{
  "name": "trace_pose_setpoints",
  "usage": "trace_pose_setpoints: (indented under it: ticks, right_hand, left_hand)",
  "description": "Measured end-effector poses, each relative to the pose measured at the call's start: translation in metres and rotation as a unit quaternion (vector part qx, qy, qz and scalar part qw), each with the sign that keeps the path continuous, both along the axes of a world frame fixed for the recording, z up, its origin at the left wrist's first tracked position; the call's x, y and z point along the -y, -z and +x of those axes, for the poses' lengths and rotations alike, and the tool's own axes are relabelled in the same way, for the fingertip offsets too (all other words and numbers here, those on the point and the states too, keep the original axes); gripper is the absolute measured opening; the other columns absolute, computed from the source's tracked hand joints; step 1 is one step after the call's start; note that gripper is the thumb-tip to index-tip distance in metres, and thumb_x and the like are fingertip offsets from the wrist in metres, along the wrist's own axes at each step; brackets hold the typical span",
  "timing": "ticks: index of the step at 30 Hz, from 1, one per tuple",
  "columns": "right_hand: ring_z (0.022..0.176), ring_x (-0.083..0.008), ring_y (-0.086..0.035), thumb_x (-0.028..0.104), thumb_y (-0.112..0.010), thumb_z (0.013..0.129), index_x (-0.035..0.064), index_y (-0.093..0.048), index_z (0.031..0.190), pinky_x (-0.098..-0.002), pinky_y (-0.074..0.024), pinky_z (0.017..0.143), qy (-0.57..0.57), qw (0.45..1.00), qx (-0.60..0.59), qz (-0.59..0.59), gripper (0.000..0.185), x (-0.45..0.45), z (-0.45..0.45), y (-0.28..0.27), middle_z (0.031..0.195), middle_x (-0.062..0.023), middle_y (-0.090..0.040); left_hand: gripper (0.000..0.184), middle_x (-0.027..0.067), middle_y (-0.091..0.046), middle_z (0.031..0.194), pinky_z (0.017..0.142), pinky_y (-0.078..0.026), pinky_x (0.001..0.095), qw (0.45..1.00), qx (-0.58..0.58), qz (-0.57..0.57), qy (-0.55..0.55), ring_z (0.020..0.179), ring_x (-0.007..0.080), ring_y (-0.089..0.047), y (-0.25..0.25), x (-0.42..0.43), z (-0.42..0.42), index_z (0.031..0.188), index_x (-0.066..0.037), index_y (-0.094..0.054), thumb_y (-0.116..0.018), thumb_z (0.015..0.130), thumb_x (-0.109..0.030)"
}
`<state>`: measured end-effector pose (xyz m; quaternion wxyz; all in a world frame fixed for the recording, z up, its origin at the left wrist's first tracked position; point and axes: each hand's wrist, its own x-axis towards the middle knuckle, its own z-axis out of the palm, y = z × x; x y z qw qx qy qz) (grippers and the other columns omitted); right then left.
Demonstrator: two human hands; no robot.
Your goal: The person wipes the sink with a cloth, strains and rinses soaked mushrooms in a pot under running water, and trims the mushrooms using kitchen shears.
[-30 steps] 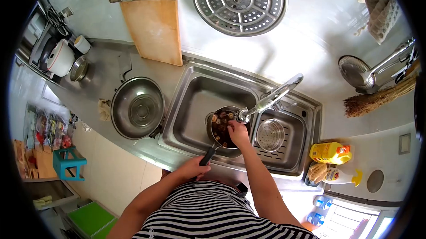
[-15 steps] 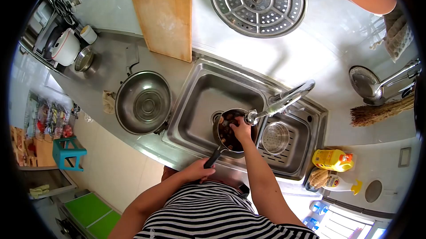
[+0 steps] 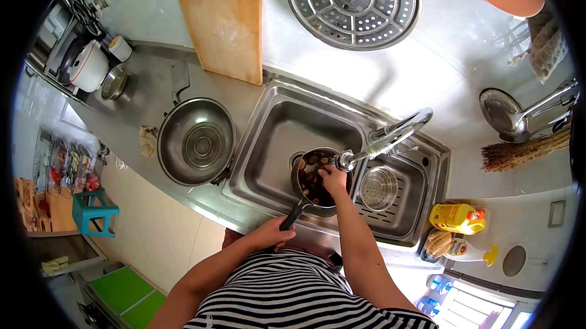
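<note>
A saucepan (image 3: 311, 202) is held over the large basin (image 3: 268, 140) of the steel sink, under the faucet (image 3: 384, 143). Several brown pieces lie in dark liquid inside it. My left hand (image 3: 273, 233) wraps round its black handle. My right hand (image 3: 332, 179) reaches into the pan at its right side, fingers bent down among the pieces; whether they grip one is hidden. A perforated steel basket (image 3: 378, 188) sits in the small basin to the right.
Left of the sink, a large steel pan (image 3: 196, 141) rests on the counter near a cleaver (image 3: 180, 79). A cutting board (image 3: 223, 35) leans on the wall. Yellow bottle (image 3: 456, 218) and spray bottle (image 3: 469, 250) stand at the right. A teal stool (image 3: 94, 213) is on the floor.
Over the last second the view has shifted, so the sink appears slightly farther right. My right hand has moved a little within the pan; my left hand keeps its hold on the handle.
</note>
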<state>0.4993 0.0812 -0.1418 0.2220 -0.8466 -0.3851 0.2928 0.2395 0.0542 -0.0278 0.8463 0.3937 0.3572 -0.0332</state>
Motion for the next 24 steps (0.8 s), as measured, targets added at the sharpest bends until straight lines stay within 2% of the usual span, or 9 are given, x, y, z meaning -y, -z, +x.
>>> trace_pose_setpoints:
  ticks: [2, 5, 7, 10, 11, 15, 19, 24]
  right_hand:
    - [0.095, -0.0311, -0.062, 0.036, -0.071, 0.078, 0.0086, -0.067, 0.106, -0.0367, -0.0465, 0.085, -0.001, 1.000, 0.003, -0.004, 0.039, 0.000, 0.001, 0.002, 0.096, -0.0175, -0.067]
    - [0.099, -0.0318, -0.060, 0.035, -0.071, 0.077, 0.0091, -0.067, 0.108, -0.0374, -0.0446, 0.090, 0.034, 0.999, -0.040, 0.005, 0.040, -0.001, 0.000, 0.006, 0.104, -0.0181, -0.065]
    - [0.108, -0.0324, -0.056, 0.033, -0.072, 0.076, 0.0099, -0.064, 0.113, -0.0384, -0.0407, 0.096, -0.012, 0.998, 0.050, 0.032, 0.045, -0.002, -0.003, 0.010, 0.112, -0.0190, -0.062]
    - [0.115, -0.0324, -0.051, 0.032, -0.073, 0.073, 0.0115, -0.062, 0.117, -0.0396, -0.0377, 0.099, -0.070, 0.992, 0.093, 0.050, 0.049, -0.012, -0.013, 0.005, 0.120, -0.0190, -0.057]
    - [0.119, -0.0324, -0.046, 0.031, -0.074, 0.072, 0.0132, -0.060, 0.118, -0.0428, -0.0357, 0.100, -0.082, 0.990, 0.102, 0.048, 0.051, -0.015, -0.018, 0.001, 0.124, -0.0163, -0.052]
    - [0.120, -0.0329, -0.039, 0.031, -0.073, 0.073, 0.0141, -0.058, 0.115, -0.0503, -0.0311, 0.100, -0.104, 0.985, 0.136, 0.017, 0.047, -0.024, -0.040, -0.016, 0.125, -0.0109, -0.045]
    - [0.118, -0.0315, -0.042, 0.033, -0.073, 0.074, 0.0125, -0.059, 0.107, -0.0485, -0.0348, 0.097, -0.138, 0.979, 0.135, -0.061, 0.041, -0.031, -0.038, -0.016, 0.122, -0.0113, -0.046]
    - [0.108, -0.0326, -0.053, 0.032, -0.066, 0.079, 0.0121, -0.059, 0.107, -0.0450, -0.0409, 0.092, -0.087, 0.974, 0.207, -0.040, 0.035, -0.022, -0.026, -0.002, 0.122, -0.0126, -0.048]
  left_hand:
    - [0.022, -0.0004, -0.044, 0.064, 0.042, -0.037, 0.0252, 1.000, 0.000, 0.000, 0.000, 0.045, 0.0087, -0.043, 0.001, 0.000, 0.000, 0.099, -0.005, -0.043, -0.060, 0.087, -0.013]
    - [0.022, -0.0005, -0.044, 0.064, 0.042, -0.038, 0.0247, 1.000, 0.002, 0.003, 0.001, 0.046, 0.0085, -0.043, 0.002, -0.001, -0.001, 0.098, -0.005, -0.044, -0.060, 0.087, -0.013]
    - [0.022, -0.0006, -0.044, 0.063, 0.042, -0.039, 0.0243, 1.000, 0.003, 0.004, 0.003, 0.047, 0.0082, -0.044, 0.004, -0.001, -0.002, 0.098, -0.005, -0.044, -0.060, 0.086, -0.014]
    - [0.022, -0.0007, -0.044, 0.063, 0.042, -0.039, 0.0242, 1.000, 0.004, -0.003, 0.004, 0.047, 0.0083, -0.044, 0.004, -0.001, -0.002, 0.098, -0.005, -0.044, -0.060, 0.086, -0.014]
    - [0.022, -0.0008, -0.044, 0.063, 0.041, -0.038, 0.0242, 1.000, 0.006, -0.007, 0.004, 0.047, 0.0082, -0.044, 0.003, -0.001, -0.002, 0.097, -0.005, -0.044, -0.060, 0.086, -0.013]
    - [0.021, -0.0010, -0.044, 0.063, 0.040, -0.037, 0.0240, 1.000, 0.011, -0.006, 0.015, 0.046, 0.0081, -0.044, 0.003, -0.001, -0.002, 0.097, -0.005, -0.044, -0.061, 0.086, -0.013]
    - [0.022, -0.0010, -0.044, 0.063, 0.040, -0.037, 0.0238, 1.000, 0.018, -0.012, 0.018, 0.045, 0.0081, -0.044, 0.002, -0.002, -0.002, 0.097, -0.005, -0.044, -0.061, 0.086, -0.014]
    - [0.022, -0.0007, -0.044, 0.062, 0.040, -0.037, 0.0243, 1.000, 0.018, -0.021, 0.013, 0.045, 0.0085, -0.043, 0.005, 0.000, -0.002, 0.098, -0.005, -0.044, -0.061, 0.086, -0.014]
